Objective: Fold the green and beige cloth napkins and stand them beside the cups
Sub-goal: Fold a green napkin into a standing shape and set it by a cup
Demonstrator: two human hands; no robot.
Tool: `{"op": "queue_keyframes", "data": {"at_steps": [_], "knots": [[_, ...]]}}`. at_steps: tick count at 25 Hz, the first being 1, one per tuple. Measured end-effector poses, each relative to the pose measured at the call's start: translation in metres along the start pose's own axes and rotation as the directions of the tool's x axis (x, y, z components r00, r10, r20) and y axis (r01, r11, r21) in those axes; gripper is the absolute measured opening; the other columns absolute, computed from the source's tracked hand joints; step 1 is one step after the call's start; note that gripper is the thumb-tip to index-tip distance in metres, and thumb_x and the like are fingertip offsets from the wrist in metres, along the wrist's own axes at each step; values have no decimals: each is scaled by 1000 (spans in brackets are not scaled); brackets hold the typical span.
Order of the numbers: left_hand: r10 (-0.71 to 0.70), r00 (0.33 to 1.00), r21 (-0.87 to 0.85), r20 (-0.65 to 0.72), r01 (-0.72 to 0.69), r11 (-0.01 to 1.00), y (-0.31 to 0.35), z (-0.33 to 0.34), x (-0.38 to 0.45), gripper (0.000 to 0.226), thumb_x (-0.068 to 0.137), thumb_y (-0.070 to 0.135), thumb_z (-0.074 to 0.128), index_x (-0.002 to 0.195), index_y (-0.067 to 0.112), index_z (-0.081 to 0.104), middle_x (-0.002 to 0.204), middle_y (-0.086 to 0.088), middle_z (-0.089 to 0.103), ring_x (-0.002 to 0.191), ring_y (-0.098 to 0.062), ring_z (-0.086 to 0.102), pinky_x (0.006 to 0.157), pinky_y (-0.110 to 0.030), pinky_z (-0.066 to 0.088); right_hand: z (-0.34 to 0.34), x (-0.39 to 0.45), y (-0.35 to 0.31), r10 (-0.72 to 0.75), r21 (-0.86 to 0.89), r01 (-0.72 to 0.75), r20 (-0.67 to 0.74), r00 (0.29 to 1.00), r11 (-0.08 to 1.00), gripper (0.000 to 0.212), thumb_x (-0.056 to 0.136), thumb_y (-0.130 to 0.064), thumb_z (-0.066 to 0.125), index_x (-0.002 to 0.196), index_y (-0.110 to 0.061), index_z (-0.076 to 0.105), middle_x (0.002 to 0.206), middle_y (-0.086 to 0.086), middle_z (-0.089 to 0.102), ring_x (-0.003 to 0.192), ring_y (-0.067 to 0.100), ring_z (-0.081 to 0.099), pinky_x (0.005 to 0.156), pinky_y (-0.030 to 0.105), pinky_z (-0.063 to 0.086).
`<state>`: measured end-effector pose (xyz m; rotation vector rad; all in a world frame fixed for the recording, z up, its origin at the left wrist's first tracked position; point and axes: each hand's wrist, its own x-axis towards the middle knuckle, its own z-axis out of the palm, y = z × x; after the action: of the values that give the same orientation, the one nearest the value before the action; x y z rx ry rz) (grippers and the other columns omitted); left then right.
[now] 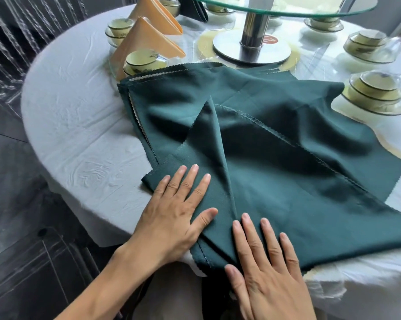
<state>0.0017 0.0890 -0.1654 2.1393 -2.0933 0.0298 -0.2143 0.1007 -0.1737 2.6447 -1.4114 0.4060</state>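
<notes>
A dark green napkin (pixel 275 204) lies partly folded at the table's near edge, on top of a stack of more green napkins (pixel 171 93). My left hand (pixel 171 211) presses flat on its left flap, fingers straight. My right hand (pixel 268 266) lies flat on the near corner, just right of the centre crease. Two beige napkins (pixel 146 40) (pixel 157 12) stand folded as triangles beside cups (pixel 141 60) at the far left. A folded green napkin (pixel 194 10) stands further back.
A white cloth covers the round table (pixel 74 125). A glass turntable (pixel 287 8) on a metal post (pixel 255 26) stands in the middle. Cup-and-saucer sets (pixel 375 91) (pixel 365 45) ring the right side. Clear chairs (pixel 21 262) stand at the left.
</notes>
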Motion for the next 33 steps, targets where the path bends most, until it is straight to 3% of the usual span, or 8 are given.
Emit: {"op": "queue_keyframes", "data": {"at_steps": [8, 14, 20, 24, 27, 29, 31, 33], "knots": [[41, 950, -39, -310, -55, 998, 39, -12, -21, 49, 93, 30, 48, 132, 3, 61, 142, -15, 55, 136, -31, 48, 116, -49, 27, 3, -11, 1, 4, -9, -4, -25, 1000, 1000, 61, 101, -50, 18, 144, -13, 42, 151, 5, 43, 138, 26, 38, 105, 48, 32], [90, 973, -102, -215, -114, 988, 79, 9, -42, 58, 94, 40, 43, 137, 4, 56, 149, -11, 48, 139, -26, 44, 111, -41, 30, -16, -10, 60, -153, 120, 153, -12, 988, 981, 55, 101, -51, 28, 141, -20, 48, 151, 1, 44, 139, 20, 39, 107, 41, 32], [160, 978, -4, -136, -162, 987, 76, 10, -46, 92, 84, 73, 44, 145, 4, 47, 155, -14, 40, 144, -30, 36, 112, -45, 27, -42, -10, 175, 28, 341, -62, 103, 994, 938, 62, 74, -28, 41, 135, -32, 55, 153, -16, 38, 147, 12, 25, 118, 36, 14], [200, 964, -57, -174, -213, 975, 72, 8, -45, 75, 82, 56, 52, 149, 22, 45, 157, -9, 37, 144, -34, 35, 113, -47, 24, -47, 0, 225, 210, 229, -217, 56, 976, 949, 60, 70, -26, 38, 121, -17, 67, 136, -6, 57, 135, 21, 40, 116, 15, 17], [225, 952, -105, -207, -251, 962, 74, 5, -44, 64, 84, 37, 49, 147, 34, 44, 156, -3, 39, 141, -38, 38, 111, -49, 25, -51, -1, 244, 363, 381, -337, 2, 932, 861, 39, 75, 2, 55, 100, -20, 74, 118, -38, 58, 127, 10, 47, 110, 8, 25], [291, 939, -73, -186, -308, 949, 60, 2, -41, 59, 87, 33, 45, 147, 35, 44, 156, -1, 39, 141, -36, 39, 111, -48, 25, -59, 1, 244, 468, 567, -396, 21, 884, 723, 44, 76, 15, 70, 84, -27, 74, 116, -27, 66, 118, 7, 57, 104, 12, 38], [352, 925, -1, -143, -355, 935, 33, -3, -35, 58, 89, 32, 41, 148, 36, 42, 157, 0, 37, 144, -32, 36, 114, -49, 21, -72, 4, 236, 494, 784, -356, 72, 866, 509, 16, 71, -10, 80, 85, -17, 75, 113, -1, 72, 101, 6, 66, 95, 19, 49], [360, 923, 33, -133, -359, 933, 2, -10, -32, 59, 90, 30, 40, 148, 33, 41, 159, -1, 33, 148, -28, 28, 117, -48, 17, -85, 19, 225, 477, 867, -312, 101, 873, 388, 43, 60, -40, 84, 91, -11, 76, 99, 4, 75, 89, 9, 70, 88, 24, 54]]}}
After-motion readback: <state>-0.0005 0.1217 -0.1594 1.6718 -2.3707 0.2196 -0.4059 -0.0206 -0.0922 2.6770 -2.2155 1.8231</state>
